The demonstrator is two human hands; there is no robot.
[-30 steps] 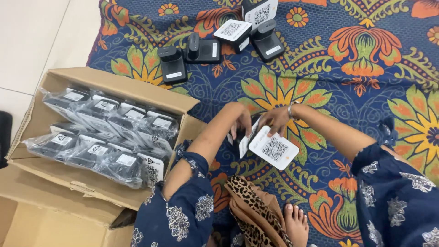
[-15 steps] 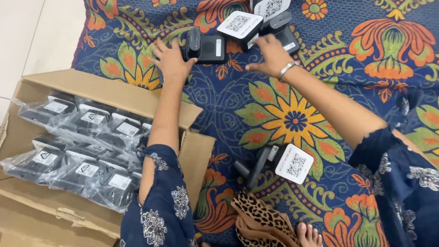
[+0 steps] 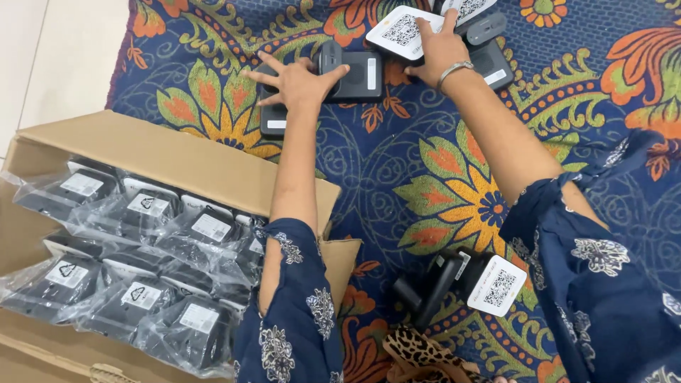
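- On the cloth (image 3: 454,170), open room is seen mid-way; left hand (image 3: 296,79) lies spread on a black device (image 3: 355,74);
- right hand (image 3: 436,50) is pressed flat on a card (image 3: 403,30); a box (image 3: 163,156) crowds the left edge.

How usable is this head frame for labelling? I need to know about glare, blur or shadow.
Head view: even, soft light with no hard shadows; the plastic bags in the cardboard box show pale glare; the left hand and right hand look fairly sharp; the patterned cloth is clear.
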